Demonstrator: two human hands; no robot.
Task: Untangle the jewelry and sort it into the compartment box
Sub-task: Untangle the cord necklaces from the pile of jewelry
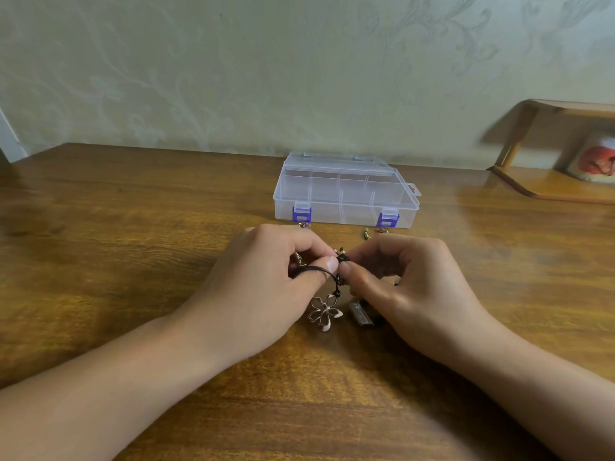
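Hands are two in this view, both low over one wooden table (133, 227). On the left side, the left hand (266, 281) has its fingers curled, and its thumb with the forefinger pinches one black cord (316, 270). From this cord hangs one flower pendant (325, 311) of pale metal, which lies on the table between the two wrists. Just right of it lies one small grey metal piece (360, 313), partly under the right hand (402, 287). The right hand pinches the knot of the same cord with curled fingers, tip against tip with the left. Behind the hands stands one clear compartment box (346, 194), its lid closed by two blue latches (302, 214). Small gold clasps (366, 233) lie just before the box; their number I cannot tell. At the far right stands one wooden shelf (549, 181) with one cup (595, 161) on it.
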